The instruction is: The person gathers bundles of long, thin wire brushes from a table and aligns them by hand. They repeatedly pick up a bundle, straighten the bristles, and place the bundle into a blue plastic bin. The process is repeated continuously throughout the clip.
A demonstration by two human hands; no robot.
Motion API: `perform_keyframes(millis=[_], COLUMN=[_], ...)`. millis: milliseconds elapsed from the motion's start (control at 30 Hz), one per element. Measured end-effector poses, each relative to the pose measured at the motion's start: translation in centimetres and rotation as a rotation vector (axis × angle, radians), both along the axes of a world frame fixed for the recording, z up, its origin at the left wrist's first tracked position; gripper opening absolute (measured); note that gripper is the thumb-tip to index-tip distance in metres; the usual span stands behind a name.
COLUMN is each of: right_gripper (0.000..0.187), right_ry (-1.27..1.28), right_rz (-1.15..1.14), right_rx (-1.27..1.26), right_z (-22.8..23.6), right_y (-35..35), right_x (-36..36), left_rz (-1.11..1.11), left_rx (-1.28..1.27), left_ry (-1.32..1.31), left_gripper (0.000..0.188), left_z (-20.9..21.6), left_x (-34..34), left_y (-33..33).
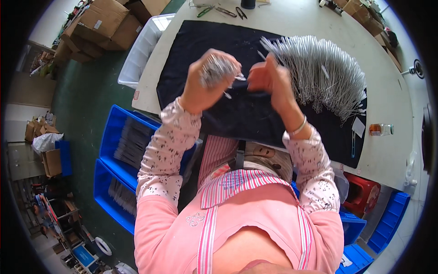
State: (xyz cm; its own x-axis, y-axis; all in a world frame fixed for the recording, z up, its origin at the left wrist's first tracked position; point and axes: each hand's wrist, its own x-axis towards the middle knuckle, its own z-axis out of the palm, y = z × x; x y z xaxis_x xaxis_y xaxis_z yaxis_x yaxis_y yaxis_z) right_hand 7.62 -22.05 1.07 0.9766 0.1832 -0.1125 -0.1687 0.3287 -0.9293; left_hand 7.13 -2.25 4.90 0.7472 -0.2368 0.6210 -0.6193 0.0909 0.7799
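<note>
My left hand point(211, 80) is closed around a bundle of thin silver-grey wires point(218, 71), held above the black cloth point(219, 41). A few pale tips stick out beside its fingers. Just to the right hovers my right hand point(276, 84), slightly smeared by motion. Its thumb stands apart from the other fingers, and nothing shows clearly between them. Beyond and right of that hand, a large fanned pile of similar silver-grey wires point(319, 68) lies on the cloth, with thin looped ends toward me.
The cloth covers part of a pale table point(388, 100). A small glass jar point(381, 129) and a blue-handled tool point(353, 145) lie at right; snips point(240, 13) lie at the far edge. Blue bins point(119, 132) with wires stand left, near a white crate point(146, 50). A red stool point(365, 194) stands right.
</note>
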Motion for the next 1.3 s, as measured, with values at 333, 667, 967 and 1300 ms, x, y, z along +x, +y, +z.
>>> perform_keyframes(millis=[333,667,967,1300], right_gripper=[0.027,0.028,0.042,0.043], right_ry=[0.242,0.178,0.125,-0.042], right_rz=[0.539,0.266,0.179,0.111], right_rx=[0.645,0.401,0.348,0.089], right_z=[-4.5,-2.0,-4.1,-6.0], right_y=[2.7,4.1,5.9,4.1], right_x=[-6.0,-5.1,-4.3,-5.0], left_rz=[-0.053,0.354,-0.211,-0.231], left_rx=[0.855,0.928,-0.09,-0.102], left_ry=[-0.701,-0.316,0.983,1.14], left_gripper=[0.016,0.062,0.056,0.043], left_z=[-3.8,-3.4,-9.2,-10.2], left_x=[-6.7,-7.6,-8.8,-9.5], left_y=[-2.4,0.5,-1.9,-1.5])
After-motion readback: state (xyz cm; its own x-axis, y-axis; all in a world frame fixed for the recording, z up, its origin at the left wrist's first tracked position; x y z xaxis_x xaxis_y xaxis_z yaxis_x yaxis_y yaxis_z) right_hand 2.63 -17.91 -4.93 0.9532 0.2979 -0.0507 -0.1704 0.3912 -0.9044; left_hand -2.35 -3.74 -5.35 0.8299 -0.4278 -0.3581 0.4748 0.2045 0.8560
